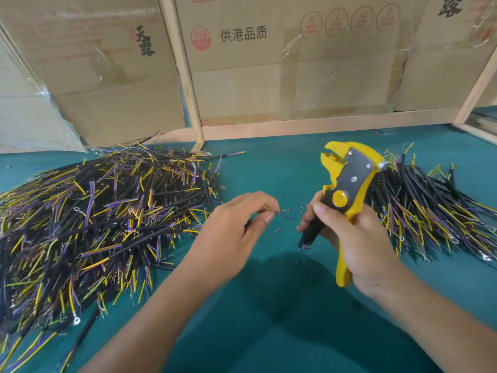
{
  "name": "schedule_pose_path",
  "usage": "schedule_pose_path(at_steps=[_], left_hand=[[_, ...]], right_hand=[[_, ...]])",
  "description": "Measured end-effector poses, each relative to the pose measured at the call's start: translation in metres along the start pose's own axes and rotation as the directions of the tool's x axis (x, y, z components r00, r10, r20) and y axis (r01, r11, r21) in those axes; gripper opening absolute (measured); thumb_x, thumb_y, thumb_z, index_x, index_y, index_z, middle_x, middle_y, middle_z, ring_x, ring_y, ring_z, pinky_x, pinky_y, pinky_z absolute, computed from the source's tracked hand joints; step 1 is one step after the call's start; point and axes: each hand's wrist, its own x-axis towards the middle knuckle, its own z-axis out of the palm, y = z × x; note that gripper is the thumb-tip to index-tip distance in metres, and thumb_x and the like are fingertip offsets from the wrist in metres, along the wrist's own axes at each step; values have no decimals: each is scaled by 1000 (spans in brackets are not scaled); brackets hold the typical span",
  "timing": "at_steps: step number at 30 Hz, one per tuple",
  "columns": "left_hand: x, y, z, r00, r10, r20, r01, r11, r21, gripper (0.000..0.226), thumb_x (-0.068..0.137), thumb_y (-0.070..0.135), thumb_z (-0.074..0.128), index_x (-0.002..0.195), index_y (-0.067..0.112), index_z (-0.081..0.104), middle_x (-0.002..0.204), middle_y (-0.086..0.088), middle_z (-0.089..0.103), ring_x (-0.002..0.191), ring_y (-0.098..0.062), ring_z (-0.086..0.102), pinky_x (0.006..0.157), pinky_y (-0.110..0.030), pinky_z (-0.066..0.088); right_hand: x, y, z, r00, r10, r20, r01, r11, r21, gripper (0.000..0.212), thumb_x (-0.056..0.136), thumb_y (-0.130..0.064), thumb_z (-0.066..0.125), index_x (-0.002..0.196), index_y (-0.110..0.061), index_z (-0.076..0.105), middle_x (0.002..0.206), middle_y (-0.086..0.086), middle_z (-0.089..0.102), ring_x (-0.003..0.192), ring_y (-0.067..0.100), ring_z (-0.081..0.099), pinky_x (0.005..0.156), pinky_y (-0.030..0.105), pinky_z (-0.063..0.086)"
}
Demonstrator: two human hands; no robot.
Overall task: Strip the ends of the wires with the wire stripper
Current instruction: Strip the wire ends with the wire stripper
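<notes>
Head view: left hand (239,224) fingers (269,218) are pinching one wire end (287,217); right hand (357,246) is gripping wire stripper (347,179), jaws open, above fingers. Insulation bits (305,247) btwn hands on desk (269,168); big pile (94,211) left probably remaining, smaller pile (430,205) right probably done.

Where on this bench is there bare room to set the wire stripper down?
Bare green mat lies between the left wire pile and right wire pile, behind the hands, and at the near edge. Insulation scraps dot the middle. Both piles are crowded.
</notes>
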Motion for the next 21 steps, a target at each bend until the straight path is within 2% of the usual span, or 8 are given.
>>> schedule_pose_path(at_steps=[3,6,9,12,15,16,18,21], left_hand=[[2,-3,0,998,-33,-55,34,999,17,13,100,12,55,101,25,59,86,10,57,59,-1,43,57,-9,29],[2,-4,-2,995,-54,-84,56,998,22,15,99,7,55,100,22,59,82,9,57,59,5,43,55,-8,28],[2,-4,-2,989,-77,-128,81,996,24,17,99,5,55,100,21,60,81,7,58,63,3,46,57,-9,30],[3,-3,-3,980,-93,-177,98,995,18,19,99,7,54,99,25,59,84,4,60,74,-11,52,63,-24,41],[3,-1,-4,975,-67,-211,79,996,47,16,99,8,52,99,22,61,83,0,59,76,-18,53,69,-35,44],[3,0,-5,974,-57,-220,71,996,57,15,99,9,52,99,20,63,83,0,59,76,-18,53,69,-35,44],[4,2,-6,971,-38,-238,56,996,73,15,99,9,52,99,17,65,83,1,58,73,-11,51,66,-24,43],[4,5,-7,966,-22,-259,50,994,101,15,99,4,55,99,14,66,83,3,56,69,-1,45,64,-11,33]], right_hand=[[1,-5,-2,993,99,59,-108,979,173,13,87,-16,58,79,-20,68,75,9,61,71,26,63,81,59,52],[-2,-10,1,943,233,238,-295,916,273,11,85,-14,60,84,-14,70,76,14,59,70,27,60,72,45,57],[-6,-9,5,867,372,333,-447,875,188,9,83,-16,63,85,-12,70,77,16,58,69,28,58,69,44,56],[-7,-6,7,822,460,336,-529,836,148,10,82,-15,65,87,-8,67,77,17,58,68,30,56,67,46,56],[-7,-6,6,799,481,361,-555,821,134,8,83,-16,66,87,-9,68,77,16,58,68,30,56,68,47,55],[-7,-7,5,789,485,377,-562,817,126,8,83,-16,66,87,-10,69,78,15,58,69,29,56,69,47,55],[-8,-7,4,773,487,406,-570,815,108,9,84,-16,66,89,-10,69,80,16,58,70,29,56,71,47,55],[-9,-8,4,762,483,432,-569,817,90,11,86,-16,65,92,-8,68,81,16,58,71,30,56,72,46,55]])
